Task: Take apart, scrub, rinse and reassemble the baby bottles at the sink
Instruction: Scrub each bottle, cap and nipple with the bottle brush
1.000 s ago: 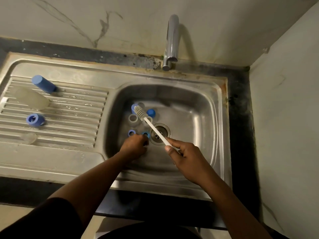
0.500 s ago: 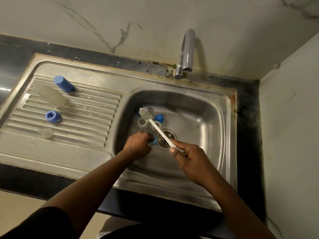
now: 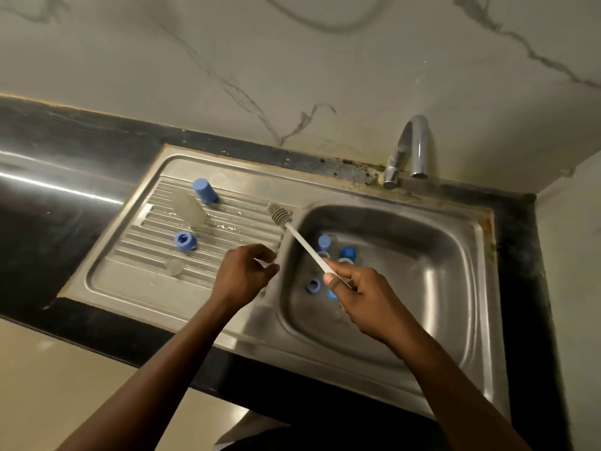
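Over the sink (image 3: 471,255), from the head camera, the job looks roughly midway: the bottles are already apart, and nothing appears reassembled yet. On the ribbed steel drainboard (image 3: 240,229) lie a frosted, cylindrical bottle body (image 3: 188,209) on its side, a matte blue cap (image 3: 205,190) just beside it, a blue screw ring (image 3: 185,240) and a small clear teat (image 3: 174,266); whether these are rinsed I cannot tell. Down in the smooth basin sit more blue parts (image 3: 324,243), presumably awaiting the scrub. The right hand (image 3: 361,294) grips the white stick handle of the bottle brush (image 3: 302,242), whose grey ribbed head reaches over the drainboard's edge. The left hand (image 3: 244,275) hovers at the basin's rim, fingers curled toward the thumb around a pale sliver; whether it pinches a part I cannot tell. No stream shows at the chrome tap (image 3: 409,148).
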Demonstrator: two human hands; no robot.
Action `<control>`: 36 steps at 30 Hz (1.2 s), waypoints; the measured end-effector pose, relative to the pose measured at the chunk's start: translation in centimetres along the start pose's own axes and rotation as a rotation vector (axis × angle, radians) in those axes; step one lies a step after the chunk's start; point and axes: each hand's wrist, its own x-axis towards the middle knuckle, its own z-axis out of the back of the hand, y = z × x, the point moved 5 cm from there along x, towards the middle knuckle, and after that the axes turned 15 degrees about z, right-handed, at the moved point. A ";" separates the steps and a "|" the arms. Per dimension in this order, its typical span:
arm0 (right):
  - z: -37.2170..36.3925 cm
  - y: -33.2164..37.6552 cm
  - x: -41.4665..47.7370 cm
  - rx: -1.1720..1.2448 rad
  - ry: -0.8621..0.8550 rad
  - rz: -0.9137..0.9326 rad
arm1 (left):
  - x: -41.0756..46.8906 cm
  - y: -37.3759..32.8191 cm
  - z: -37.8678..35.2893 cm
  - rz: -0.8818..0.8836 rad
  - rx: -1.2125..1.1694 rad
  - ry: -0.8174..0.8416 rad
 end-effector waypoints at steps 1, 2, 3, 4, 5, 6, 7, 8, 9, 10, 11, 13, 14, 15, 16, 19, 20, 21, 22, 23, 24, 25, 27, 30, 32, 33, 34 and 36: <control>-0.5 0.4 0.5 0.001 0.000 0.000 | 0.3 0.4 1.2 0.005 -0.022 -0.016; -1.0 0.9 1.0 0.006 -0.002 0.009 | 0.7 0.9 2.6 0.013 -0.045 -0.034; -1.4 1.5 1.4 0.017 -0.005 0.021 | 1.1 1.3 3.8 0.019 -0.068 -0.051; -1.7 2.1 1.8 0.034 -0.010 0.034 | 1.5 1.8 4.9 0.023 -0.088 -0.071; -2.1 2.7 2.2 0.048 -0.018 0.044 | 2.0 2.2 6.1 0.021 -0.104 -0.097; -2.5 3.2 2.5 0.056 -0.026 0.051 | 2.5 2.6 7.2 0.020 -0.114 -0.127; -2.9 3.7 2.9 0.058 -0.032 0.057 | 3.1 3.1 8.3 0.026 -0.124 -0.158; -3.3 4.1 3.2 0.059 -0.033 0.057 | 3.6 3.6 9.3 0.037 -0.139 -0.183; -3.7 4.5 3.5 0.062 -0.032 0.054 | 4.2 4.1 10.0 0.052 -0.159 -0.200; -4.1 4.8 3.8 0.063 -0.034 0.052 | 4.8 4.5 10.8 0.061 -0.181 -0.209; -4.3 5.1 4.1 0.061 -0.037 0.049 | 5.3 4.9 11.3 0.064 -0.200 -0.210; -4.8 5.5 4.6 0.047 -0.044 0.044 | 6.4 5.2 12.2 0.049 -0.201 -0.222; -5.0 5.7 4.8 0.041 -0.045 0.044 | 6.9 5.2 12.6 0.039 -0.193 -0.236; -5.1 5.9 5.0 0.035 -0.047 0.041 | 7.6 5.2 13.0 0.032 -0.195 -0.245; -5.3 6.0 5.2 0.031 -0.051 0.034 | 8.3 5.1 13.5 0.028 -0.195 -0.252; -5.7 6.2 5.7 0.022 -0.066 0.022 | 10.6 4.7 15.0 0.010 -0.132 -0.332; -5.8 6.4 5.9 0.017 -0.068 0.024 | 11.5 4.5 15.5 0.002 -0.127 -0.358; -6.0 6.5 6.1 0.013 -0.069 0.025 | 12.3 4.4 16.0 -0.005 -0.127 -0.372; -6.1 6.5 6.2 0.011 -0.069 0.024 | 13.3 4.2 16.4 -0.009 -0.117 -0.369; -6.2 6.5 6.4 0.009 -0.068 0.020 | 14.4 4.0 16.7 -0.009 -0.093 -0.347; -6.4 6.5 6.5 0.010 -0.066 0.014 | 15.5 3.9 16.7 -0.003 -0.054 -0.311; -6.5 6.4 6.8 0.012 -0.065 0.005 | 16.7 3.8 16.7 0.006 -0.008 -0.267; -6.8 6.3 7.2 0.017 -0.065 -0.011 | 18.9 3.6 16.5 0.030 0.078 -0.181; -6.9 6.3 7.6 0.031 -0.065 -0.021 | 21.4 3.1 15.6 0.045 0.208 -0.102; -6.8 6.1 7.8 0.033 -0.066 -0.032 | 22.6 3.0 14.8 0.071 0.282 -0.063; -6.8 6.0 7.9 0.027 -0.068 -0.040 | 23.0 3.0 14.5 0.087 0.312 -0.040; -6.7 5.9 8.0 0.019 -0.070 -0.049 | 23.3 3.0 14.2 0.099 0.338 -0.019; -6.6 5.6 8.1 0.005 -0.073 -0.063 | 23.7 3.0 13.7 0.103 0.378 0.005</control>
